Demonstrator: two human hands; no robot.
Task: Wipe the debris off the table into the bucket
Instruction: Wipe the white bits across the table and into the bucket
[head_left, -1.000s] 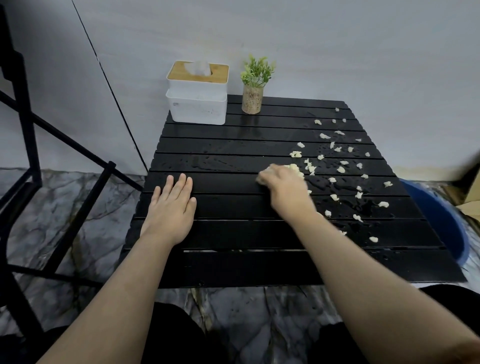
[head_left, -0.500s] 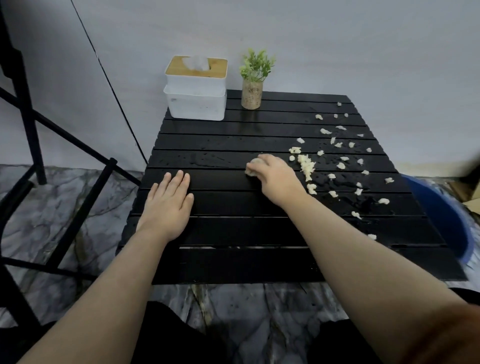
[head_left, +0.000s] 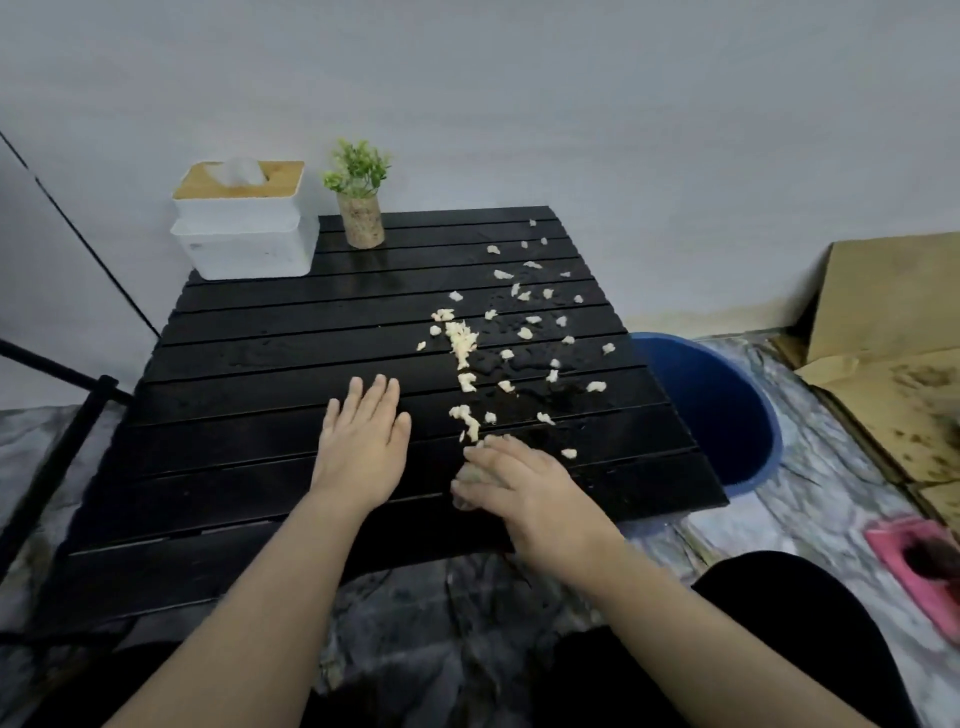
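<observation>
Several pale scraps of debris (head_left: 461, 343) lie scattered over the right half of the wet black slatted table (head_left: 249, 364), some swept into a line. My right hand (head_left: 506, 480) grips a wadded greyish tissue (head_left: 467, 475) pressed to the table near its front edge, just below the debris line. My left hand (head_left: 363, 441) rests flat on the slats, fingers straight, left of the debris. A blue bucket (head_left: 727, 410) stands on the floor against the table's right edge.
A white tissue box with a wooden lid (head_left: 241, 228) and a small potted plant (head_left: 360, 200) stand at the table's back left. Cardboard (head_left: 883, 332) and a pink tray (head_left: 919, 566) lie on the floor at right. A black metal frame (head_left: 62, 400) stands at left.
My right hand with the tissue has drawn back from mid-table toward the front edge, leaving a line of gathered scraps. The view has swung right, showing more bucket and floor.
</observation>
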